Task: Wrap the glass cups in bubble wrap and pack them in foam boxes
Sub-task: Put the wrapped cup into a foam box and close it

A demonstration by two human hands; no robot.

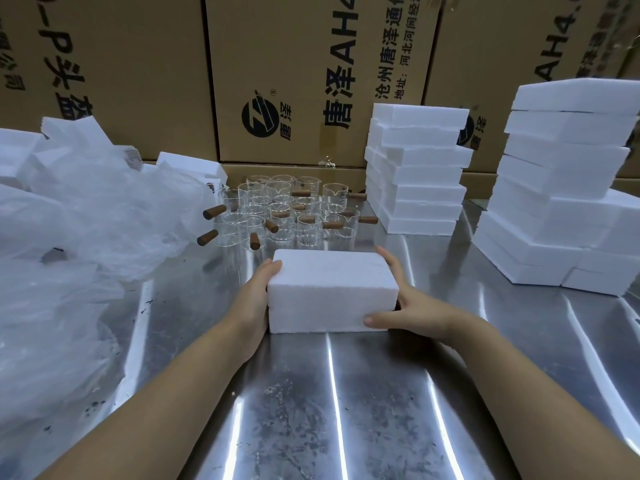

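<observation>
A closed white foam box (329, 289) rests on the steel table (346, 410) in front of me. My left hand (254, 303) presses flat against its left end. My right hand (412, 303) grips its right end, thumb on the front face and fingers along the far side. Behind the box stand several clear glass cups (277, 213) with brown wooden handles, packed close together. A heap of clear plastic and bubble wrap (76, 237) covers the table's left side.
Two tall stacks of white foam boxes stand at the right, one (415, 174) just behind the cups and a bigger one (561, 188) further right. Large cardboard cartons (294, 64) wall off the back. More foam pieces (190, 164) lie at the back left.
</observation>
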